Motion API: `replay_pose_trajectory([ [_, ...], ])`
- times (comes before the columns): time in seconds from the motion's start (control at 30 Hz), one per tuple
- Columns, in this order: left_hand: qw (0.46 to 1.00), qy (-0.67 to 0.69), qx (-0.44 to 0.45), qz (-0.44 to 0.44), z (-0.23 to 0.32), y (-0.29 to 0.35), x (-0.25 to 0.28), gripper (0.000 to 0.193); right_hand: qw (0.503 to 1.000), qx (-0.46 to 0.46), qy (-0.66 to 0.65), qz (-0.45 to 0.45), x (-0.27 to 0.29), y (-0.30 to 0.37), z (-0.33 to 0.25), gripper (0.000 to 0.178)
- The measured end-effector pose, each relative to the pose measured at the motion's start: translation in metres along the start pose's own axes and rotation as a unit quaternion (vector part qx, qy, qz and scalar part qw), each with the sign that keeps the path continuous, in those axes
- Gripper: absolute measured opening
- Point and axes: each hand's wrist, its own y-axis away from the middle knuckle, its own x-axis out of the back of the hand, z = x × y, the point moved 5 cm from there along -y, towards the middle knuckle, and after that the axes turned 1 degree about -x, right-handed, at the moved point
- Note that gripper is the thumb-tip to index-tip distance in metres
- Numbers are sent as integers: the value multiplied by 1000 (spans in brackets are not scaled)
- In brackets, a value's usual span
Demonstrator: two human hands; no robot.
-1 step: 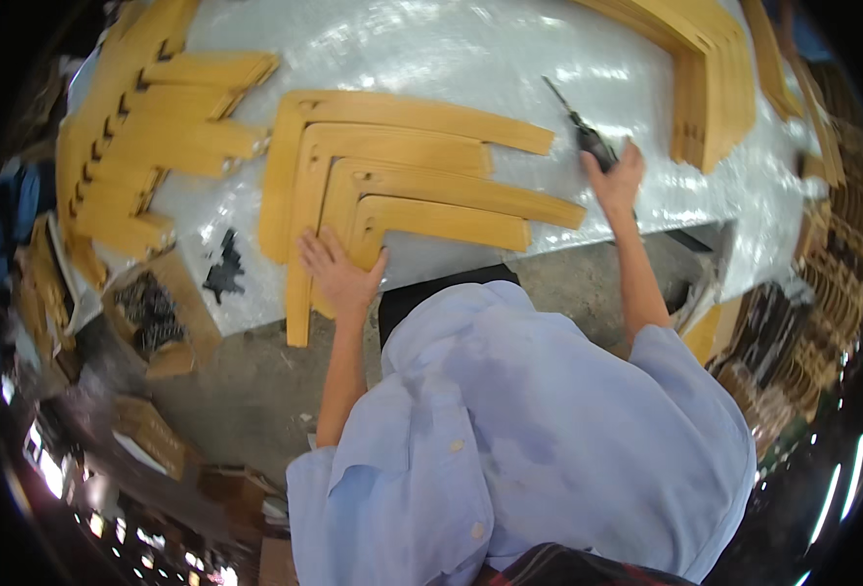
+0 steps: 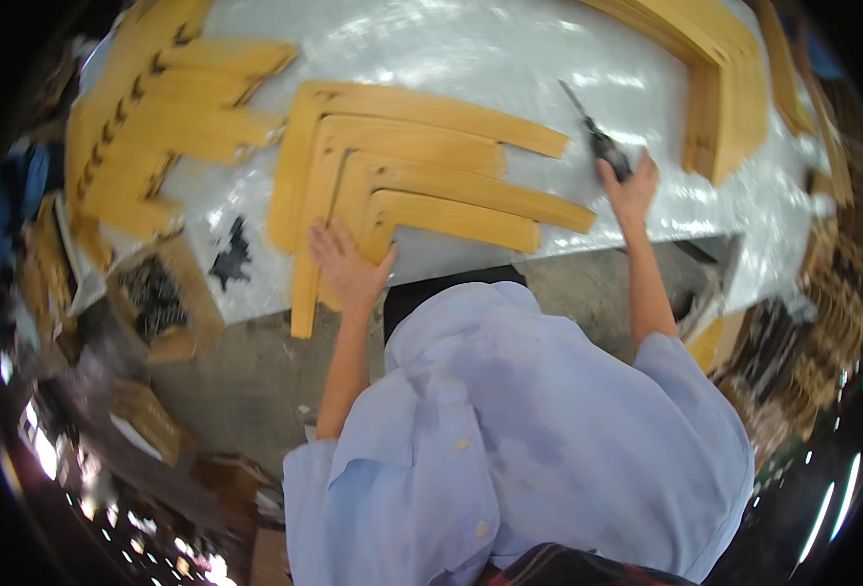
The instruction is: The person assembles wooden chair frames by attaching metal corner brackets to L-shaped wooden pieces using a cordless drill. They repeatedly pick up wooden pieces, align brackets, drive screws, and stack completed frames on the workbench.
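Observation:
Several yellow L-shaped wooden pieces [image 2: 431, 145] lie nested side by side on the plastic-covered table [image 2: 431, 49]. My left hand [image 2: 353, 272] rests flat on their near left corner, fingers stretched out and thumb apart. Right of their ends, my right hand [image 2: 634, 195] has its thumb and fingers around the black handle of a power screwdriver [image 2: 609, 153]. The tool's long thin bit points away to the far left. A small heap of black parts [image 2: 232, 256] sits on the table, left of my left hand.
Overlapping yellow wooden pieces [image 2: 172, 122] cover the table's left side. Another stack of L-shaped pieces [image 2: 734, 98] stands at the far right. A cardboard box [image 2: 192, 288] of dark small parts is by the left near edge. More wooden parts [image 2: 841, 283] are piled at the right.
The whole view has shifted slightly, with the table's contents lying a little farther right in the picture. Both hands keep their places on the wooden pieces and the screwdriver.

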Motion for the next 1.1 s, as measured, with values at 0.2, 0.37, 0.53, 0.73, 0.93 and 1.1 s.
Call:
replay_pose_trajectory([
  [0.2,999,35,31,-16,-10,-6,1,116,992,-45,17,-117,-16,16,12,65],
  [0.37,995,96,36,1,-13,1,10,104,988,-8,27,-152,-32,9,28,70],
  [0.53,958,234,86,142,-46,1,42,64,988,-1,124,-88,-9,21,-3,80],
  [0.73,895,246,248,276,-157,7,44,35,994,85,29,-66,27,57,-93,80],
  [0.93,923,173,258,228,-224,-12,69,41,991,62,-76,-95,55,117,-114,77],
  [1.1,966,82,212,124,-230,-44,72,51,981,-9,-90,-169,60,150,-117,78],
])
